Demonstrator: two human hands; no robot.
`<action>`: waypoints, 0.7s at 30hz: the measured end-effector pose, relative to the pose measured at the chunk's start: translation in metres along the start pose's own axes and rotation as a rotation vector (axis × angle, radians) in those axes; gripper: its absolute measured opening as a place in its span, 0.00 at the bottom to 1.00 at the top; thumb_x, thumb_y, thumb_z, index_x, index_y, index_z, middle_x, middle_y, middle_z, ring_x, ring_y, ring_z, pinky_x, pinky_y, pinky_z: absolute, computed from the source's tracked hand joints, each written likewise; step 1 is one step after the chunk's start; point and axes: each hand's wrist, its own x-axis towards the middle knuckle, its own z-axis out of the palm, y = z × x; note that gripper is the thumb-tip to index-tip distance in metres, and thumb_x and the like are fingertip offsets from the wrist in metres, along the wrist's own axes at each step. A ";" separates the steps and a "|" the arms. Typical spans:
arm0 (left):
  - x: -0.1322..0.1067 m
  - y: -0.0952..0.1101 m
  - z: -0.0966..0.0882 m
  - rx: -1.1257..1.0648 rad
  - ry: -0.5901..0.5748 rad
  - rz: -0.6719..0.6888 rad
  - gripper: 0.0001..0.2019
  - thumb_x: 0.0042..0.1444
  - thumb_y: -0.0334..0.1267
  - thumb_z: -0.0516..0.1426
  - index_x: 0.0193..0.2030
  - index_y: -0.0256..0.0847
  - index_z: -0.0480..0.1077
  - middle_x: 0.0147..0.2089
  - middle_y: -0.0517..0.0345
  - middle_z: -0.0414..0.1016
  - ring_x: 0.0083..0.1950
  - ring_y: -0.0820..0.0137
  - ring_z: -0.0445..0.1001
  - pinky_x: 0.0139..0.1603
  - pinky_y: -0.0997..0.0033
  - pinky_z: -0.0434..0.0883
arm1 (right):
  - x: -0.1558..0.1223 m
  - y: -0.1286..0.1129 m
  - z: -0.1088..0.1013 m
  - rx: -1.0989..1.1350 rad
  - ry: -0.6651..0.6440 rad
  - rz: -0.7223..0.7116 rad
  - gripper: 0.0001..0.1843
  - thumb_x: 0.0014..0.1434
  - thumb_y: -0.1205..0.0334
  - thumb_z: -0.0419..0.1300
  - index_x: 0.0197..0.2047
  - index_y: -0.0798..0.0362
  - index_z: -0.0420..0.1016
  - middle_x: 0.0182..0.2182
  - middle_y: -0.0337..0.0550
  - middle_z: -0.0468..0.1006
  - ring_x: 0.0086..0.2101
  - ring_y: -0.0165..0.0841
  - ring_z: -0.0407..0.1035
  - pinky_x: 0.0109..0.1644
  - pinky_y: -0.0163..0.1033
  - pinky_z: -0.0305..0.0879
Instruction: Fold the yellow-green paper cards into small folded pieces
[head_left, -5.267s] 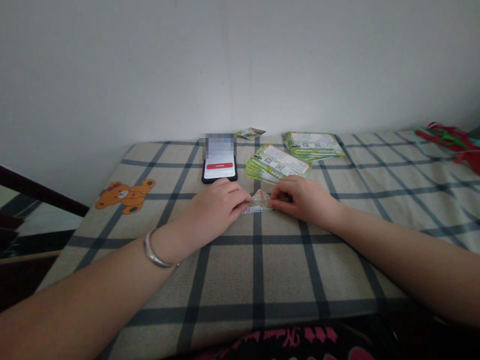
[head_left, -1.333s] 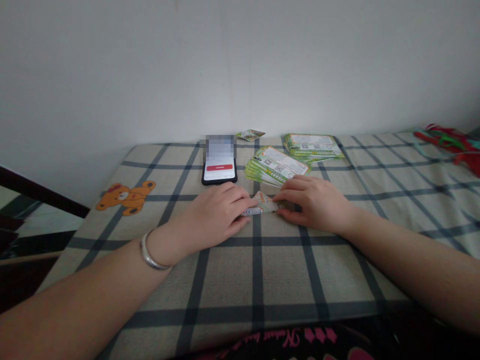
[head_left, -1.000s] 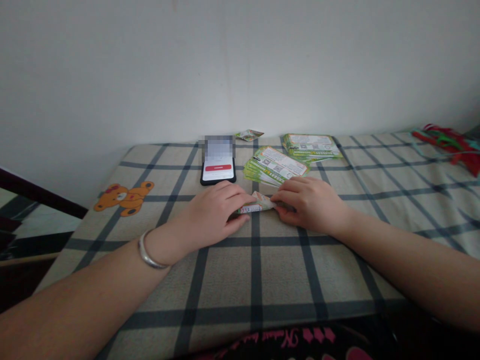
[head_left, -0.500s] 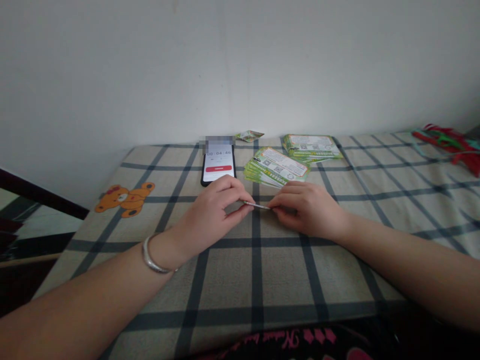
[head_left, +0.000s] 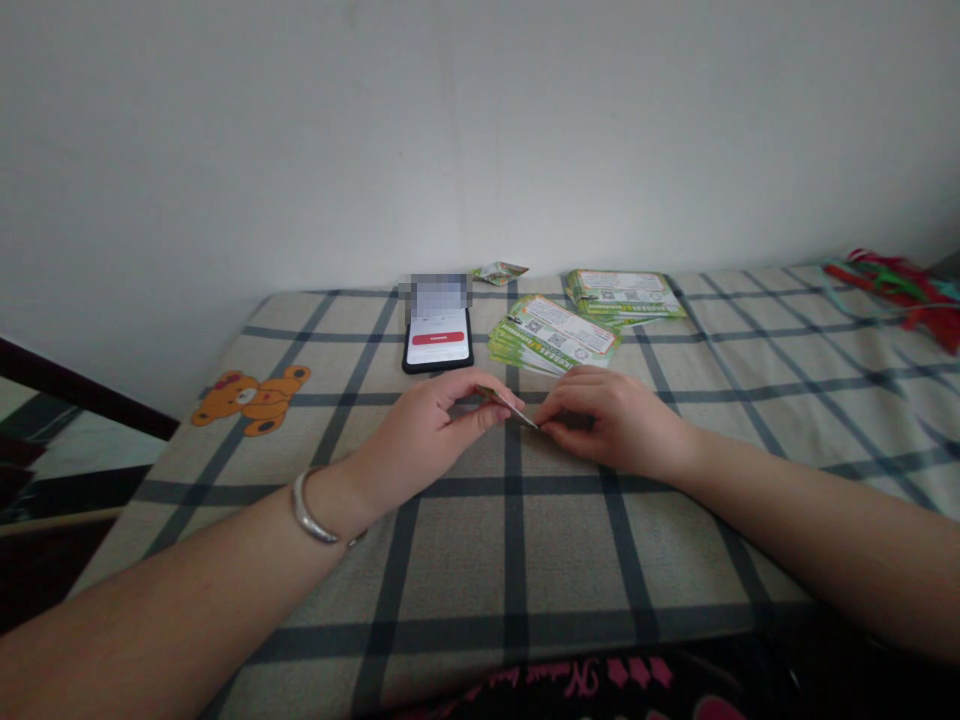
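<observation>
Between my two hands, a small folded piece of paper (head_left: 508,402) shows nearly edge-on. My left hand (head_left: 431,425), with a silver bangle on its wrist, pinches it between thumb and fingers. From the other side, my right hand (head_left: 619,415) pinches the paper's lower right tip. Just beyond my right hand lies a fanned stack of green-and-white printed leaflets (head_left: 555,333). Behind that is a second leaflet stack (head_left: 626,293). A small folded paper piece (head_left: 501,272) rests near the wall.
A phone (head_left: 439,345) lies beyond my left hand, its upper part blurred. Checked cloth (head_left: 465,580) covers the table, with a bear figure (head_left: 251,398) at the left. Red and green items (head_left: 907,290) lie at the far right. A wall (head_left: 480,130) rises behind.
The paper between my hands has tilted more steeply, its left end higher and its right end lower. My left hand has shifted slightly down and turned. My right hand has barely moved.
</observation>
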 end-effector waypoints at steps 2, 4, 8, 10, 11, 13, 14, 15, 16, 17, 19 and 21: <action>-0.001 0.003 -0.001 0.015 0.018 0.033 0.07 0.65 0.34 0.53 0.42 0.41 0.73 0.43 0.59 0.77 0.46 0.73 0.75 0.50 0.72 0.71 | 0.000 0.001 0.000 0.006 0.010 -0.008 0.06 0.60 0.66 0.58 0.38 0.52 0.76 0.32 0.40 0.78 0.35 0.31 0.70 0.41 0.38 0.64; -0.002 0.006 -0.002 0.055 0.043 0.037 0.09 0.67 0.34 0.50 0.42 0.40 0.71 0.42 0.58 0.77 0.45 0.73 0.75 0.49 0.72 0.71 | 0.000 0.001 0.000 0.005 0.027 -0.007 0.06 0.60 0.66 0.58 0.38 0.52 0.77 0.31 0.40 0.78 0.35 0.31 0.70 0.41 0.38 0.64; -0.004 0.006 -0.002 0.098 0.091 -0.007 0.09 0.66 0.38 0.51 0.41 0.38 0.70 0.39 0.56 0.76 0.42 0.70 0.75 0.44 0.69 0.72 | -0.001 0.003 0.000 0.002 0.049 0.033 0.06 0.59 0.66 0.58 0.38 0.53 0.77 0.32 0.41 0.78 0.35 0.32 0.70 0.41 0.38 0.65; -0.005 0.004 -0.001 0.099 0.111 -0.017 0.08 0.65 0.39 0.52 0.42 0.39 0.70 0.39 0.56 0.77 0.41 0.69 0.76 0.43 0.68 0.73 | -0.001 0.003 0.001 0.002 0.079 0.047 0.06 0.59 0.65 0.59 0.37 0.53 0.77 0.32 0.41 0.79 0.35 0.32 0.71 0.40 0.38 0.65; -0.005 0.004 -0.001 0.111 0.120 -0.017 0.08 0.65 0.38 0.52 0.42 0.39 0.70 0.40 0.56 0.77 0.41 0.69 0.76 0.43 0.68 0.73 | -0.002 0.003 0.001 0.007 0.101 0.050 0.06 0.59 0.66 0.59 0.37 0.53 0.77 0.32 0.41 0.79 0.35 0.32 0.71 0.40 0.38 0.65; -0.006 0.003 -0.001 0.164 0.136 -0.008 0.07 0.63 0.37 0.54 0.44 0.39 0.70 0.41 0.56 0.77 0.42 0.69 0.76 0.44 0.69 0.73 | -0.002 0.002 0.001 0.037 0.153 0.057 0.05 0.58 0.66 0.59 0.38 0.53 0.76 0.33 0.40 0.80 0.34 0.30 0.72 0.39 0.36 0.66; -0.006 0.003 0.000 0.194 0.138 0.002 0.06 0.63 0.36 0.54 0.45 0.40 0.70 0.43 0.56 0.77 0.43 0.69 0.76 0.44 0.70 0.74 | -0.003 0.002 0.001 0.057 0.180 0.064 0.05 0.58 0.67 0.59 0.38 0.53 0.76 0.33 0.40 0.80 0.34 0.29 0.72 0.38 0.35 0.66; -0.006 0.004 0.000 0.220 0.138 0.015 0.07 0.62 0.35 0.55 0.46 0.41 0.70 0.44 0.57 0.77 0.43 0.70 0.76 0.44 0.71 0.74 | -0.003 0.002 0.001 0.078 0.207 0.068 0.05 0.58 0.67 0.59 0.38 0.53 0.75 0.33 0.40 0.80 0.33 0.29 0.71 0.37 0.35 0.66; -0.007 0.004 0.000 0.238 0.138 0.030 0.08 0.62 0.34 0.55 0.47 0.42 0.69 0.45 0.58 0.77 0.43 0.71 0.77 0.44 0.72 0.74 | -0.003 0.002 0.001 0.093 0.231 0.067 0.05 0.58 0.67 0.59 0.39 0.52 0.75 0.33 0.39 0.79 0.33 0.28 0.71 0.36 0.34 0.67; -0.007 0.004 0.000 0.247 0.138 0.044 0.09 0.62 0.33 0.56 0.49 0.42 0.68 0.46 0.58 0.76 0.43 0.71 0.77 0.44 0.73 0.74 | -0.004 0.002 0.001 0.101 0.253 0.062 0.06 0.58 0.68 0.60 0.39 0.52 0.74 0.34 0.39 0.79 0.33 0.28 0.71 0.36 0.34 0.67; -0.007 0.003 0.001 0.238 0.129 0.064 0.11 0.61 0.33 0.56 0.50 0.44 0.66 0.46 0.59 0.75 0.43 0.72 0.77 0.44 0.74 0.75 | -0.005 0.001 0.001 0.091 0.290 0.032 0.07 0.57 0.68 0.60 0.41 0.52 0.73 0.35 0.39 0.79 0.33 0.28 0.71 0.37 0.34 0.67; -0.008 0.002 0.002 0.221 0.091 0.074 0.12 0.61 0.32 0.57 0.51 0.44 0.65 0.45 0.60 0.75 0.42 0.73 0.77 0.44 0.74 0.75 | -0.005 0.000 0.001 0.070 0.307 -0.004 0.09 0.58 0.67 0.61 0.43 0.52 0.72 0.36 0.39 0.79 0.33 0.28 0.71 0.37 0.35 0.68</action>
